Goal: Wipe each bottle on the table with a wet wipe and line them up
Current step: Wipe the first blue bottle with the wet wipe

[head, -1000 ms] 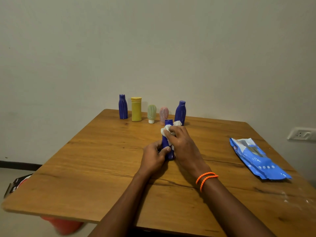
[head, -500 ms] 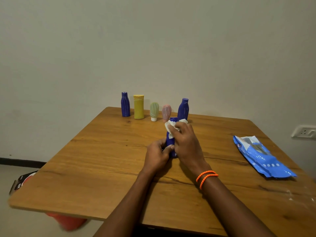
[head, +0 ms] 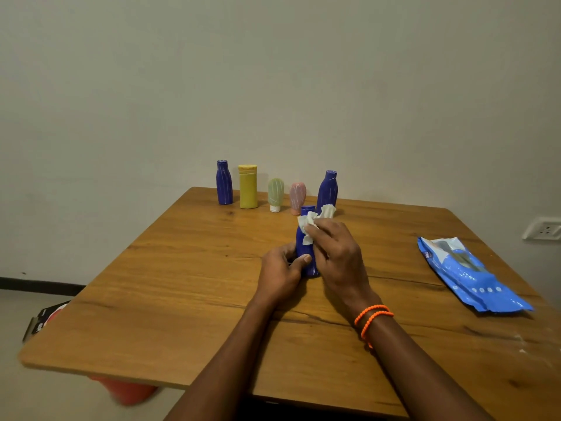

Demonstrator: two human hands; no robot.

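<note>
A blue bottle (head: pixel 304 244) stands upright at the middle of the wooden table (head: pixel 182 293). My left hand (head: pixel 280 273) grips its lower part. My right hand (head: pixel 337 253) holds a white wet wipe (head: pixel 312 220) against the bottle's upper side and neck. Along the far edge stands a row: a blue bottle (head: pixel 224 182), a yellow bottle (head: pixel 248 186), a small green bottle (head: pixel 275 194), a small pink bottle (head: pixel 297 197) and a taller blue bottle (head: pixel 328 189).
A blue pack of wet wipes (head: pixel 469 276) lies near the table's right edge. A wall socket (head: pixel 543 229) is on the right wall. Below the table's left front edge are a red object (head: pixel 127 390) and a dark box (head: pixel 45 319) on the floor.
The view has shifted slightly. My right hand with the wipe stays at the upper part of the bottle, and my left hand keeps its grip on the lower part.
</note>
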